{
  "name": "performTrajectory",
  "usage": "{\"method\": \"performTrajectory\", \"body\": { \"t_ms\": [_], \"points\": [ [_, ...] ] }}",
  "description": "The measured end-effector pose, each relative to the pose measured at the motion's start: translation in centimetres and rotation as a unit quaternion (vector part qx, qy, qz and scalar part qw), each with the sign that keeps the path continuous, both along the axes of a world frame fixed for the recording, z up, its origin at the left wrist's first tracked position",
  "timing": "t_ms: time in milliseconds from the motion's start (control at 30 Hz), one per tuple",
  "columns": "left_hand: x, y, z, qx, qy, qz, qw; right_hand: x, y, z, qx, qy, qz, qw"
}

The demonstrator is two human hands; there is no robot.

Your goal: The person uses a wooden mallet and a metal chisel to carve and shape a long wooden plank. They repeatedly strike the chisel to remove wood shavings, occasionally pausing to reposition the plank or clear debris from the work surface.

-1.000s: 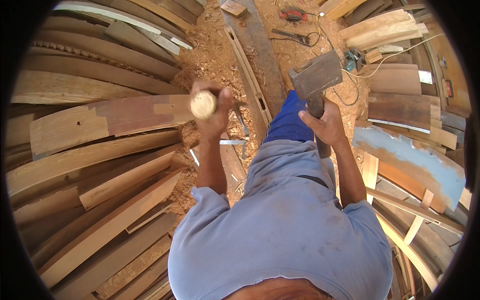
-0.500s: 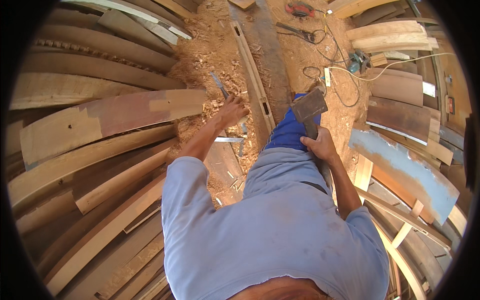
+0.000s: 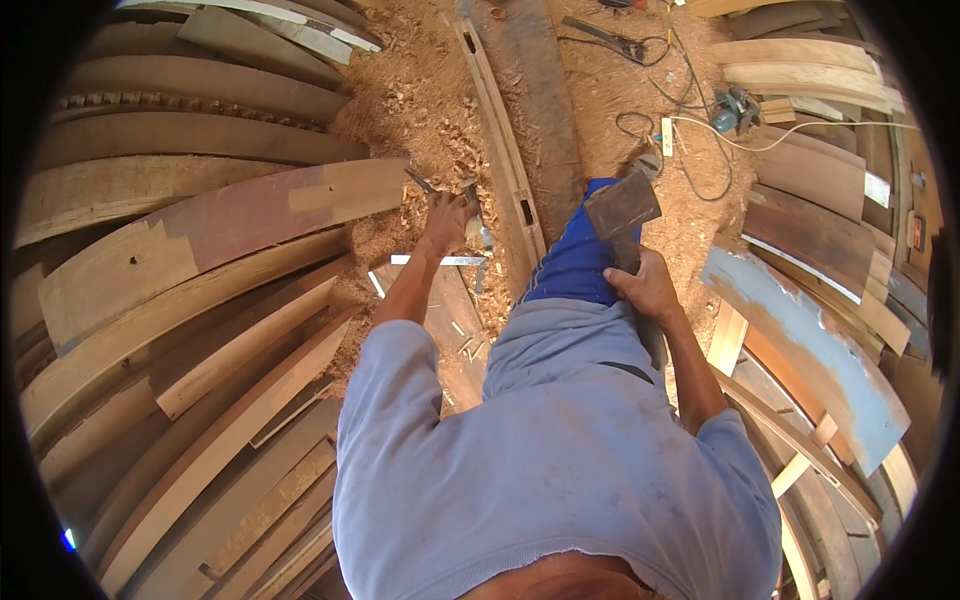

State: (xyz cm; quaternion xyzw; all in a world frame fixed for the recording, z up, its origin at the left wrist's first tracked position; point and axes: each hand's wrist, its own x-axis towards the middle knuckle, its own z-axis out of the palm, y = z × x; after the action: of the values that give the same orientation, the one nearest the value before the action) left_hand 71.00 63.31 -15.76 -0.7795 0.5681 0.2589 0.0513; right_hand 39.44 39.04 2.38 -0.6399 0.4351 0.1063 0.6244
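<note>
My right hand [image 3: 645, 288] is closed round the handle of a dark wooden mallet [image 3: 622, 206], its block head held over my blue-clad leg. At the left, my left hand [image 3: 448, 220] reaches down over the shavings, fingers curled. A narrow dark tool that looks like a chisel [image 3: 419, 181] sticks out from its fingers; the hand hides the rest. Just right of that hand lies a small tool with a light-blue part [image 3: 486, 236]. Nearer me is a metal square [image 3: 437, 261]. A long timber with cut slots [image 3: 500, 130] runs away from me, right of the left hand.
Beneath the timber is a wide dark board [image 3: 548, 110]. Stacked planks [image 3: 200, 140] line the left side, and more boards [image 3: 800, 200] the right. A teal power tool [image 3: 735, 112] and looping cords [image 3: 690, 100] lie at the far right. Shavings [image 3: 400, 90] cover the ground.
My left hand has moved a little left and down, and the tool at its fingers now shows shorter and darker. The right hand keeps its hold on the mallet. The view has shifted slightly.
</note>
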Motion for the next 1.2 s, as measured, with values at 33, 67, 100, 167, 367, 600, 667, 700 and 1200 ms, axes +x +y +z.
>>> {"method": "performTrajectory", "body": {
  "t_ms": [33,67,100,167,367,600,667,700,1200],
  "points": [
    [0.0,-0.9,1.7,-0.025,0.035,0.081,0.996,0.3,-0.3,0.1,-0.005,-0.011,0.001,1.000],
    [0.1,-1.5,3.0,-0.129,0.034,0.142,0.981,0.9,-0.7,0.8,-0.008,-0.015,0.004,1.000],
    [0.1,-1.9,4.2,-0.232,0.033,0.201,0.951,1.9,-1.1,2.1,-0.011,-0.018,0.006,1.000],
    [0.9,-3.7,8.7,-0.373,0.055,0.281,0.882,3.6,-2.1,4.2,-0.046,-0.050,0.005,0.998],
    [2.2,-7.3,22.0,-0.540,0.329,0.408,0.659,9.8,-5.2,10.3,-0.177,-0.187,-0.029,0.966],
    [1.8,-10.9,23.8,-0.543,0.489,0.412,0.545,14.7,-6.0,16.0,-0.197,-0.375,-0.081,0.902],
    [1.4,-11.4,22.9,-0.539,0.488,0.411,0.551,15.0,-6.3,16.5,-0.210,-0.393,-0.065,0.893],
    [1.2,-11.5,22.6,-0.532,0.485,0.417,0.555,15.1,-6.4,16.6,-0.221,-0.399,-0.054,0.888],
    [0.2,-11.4,21.1,-0.483,0.483,0.446,0.578,17.0,-6.8,19.7,-0.266,-0.456,-0.078,0.845]
  ]
}}
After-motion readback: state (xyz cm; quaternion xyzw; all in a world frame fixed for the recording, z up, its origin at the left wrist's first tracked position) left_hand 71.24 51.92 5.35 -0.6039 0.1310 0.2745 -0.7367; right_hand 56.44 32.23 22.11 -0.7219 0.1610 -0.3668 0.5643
